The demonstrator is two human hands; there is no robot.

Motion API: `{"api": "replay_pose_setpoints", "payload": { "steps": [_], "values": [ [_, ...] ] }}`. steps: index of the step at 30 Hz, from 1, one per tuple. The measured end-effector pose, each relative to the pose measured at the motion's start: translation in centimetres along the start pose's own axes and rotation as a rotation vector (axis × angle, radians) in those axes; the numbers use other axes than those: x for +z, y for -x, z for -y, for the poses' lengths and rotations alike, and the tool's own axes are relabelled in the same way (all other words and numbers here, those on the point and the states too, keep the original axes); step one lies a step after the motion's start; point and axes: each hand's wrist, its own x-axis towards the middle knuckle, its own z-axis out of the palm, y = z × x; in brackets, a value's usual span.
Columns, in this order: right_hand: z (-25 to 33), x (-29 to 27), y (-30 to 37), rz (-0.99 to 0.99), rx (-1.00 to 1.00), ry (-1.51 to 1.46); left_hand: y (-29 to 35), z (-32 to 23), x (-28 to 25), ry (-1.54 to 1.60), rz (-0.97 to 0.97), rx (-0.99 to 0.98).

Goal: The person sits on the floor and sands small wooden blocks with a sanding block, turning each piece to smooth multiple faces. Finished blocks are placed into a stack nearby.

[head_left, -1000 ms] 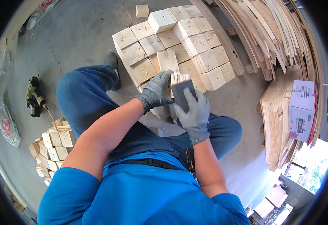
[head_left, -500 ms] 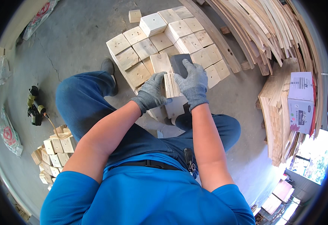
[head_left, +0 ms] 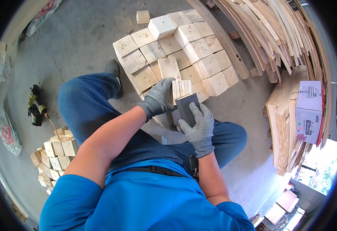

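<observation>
The person wears a bright blue short-sleeved shirt point(head_left: 137, 204), darker blue trousers point(head_left: 87, 107) and a black belt point(head_left: 153, 169) at the waist. Both the left hand point(head_left: 159, 99) and the right hand point(head_left: 199, 129) are covered by grey knitted work gloves with ribbed cuffs. A dark grey shoe point(head_left: 113, 69) shows at the far left.
</observation>
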Motion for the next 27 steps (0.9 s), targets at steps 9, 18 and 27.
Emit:
{"api": "replay_pose_setpoints", "payload": {
  "steps": [9, 18, 27],
  "values": [
    [-3.2, -0.3, -1.3, -0.166, 0.052, -0.19, -0.2, -0.5, -0.2, 0.144, -0.047, -0.074],
    [-9.9, -2.0, -6.3, -0.234, 0.224, -0.082, -2.5, -0.4, -3.8, 0.609, -0.294, -0.116],
    [-13.6, -5.1, -13.5, -0.233, 0.229, 0.031, -4.1, 1.2, -6.9, 0.904, -0.214, -0.47]
  ]
}}
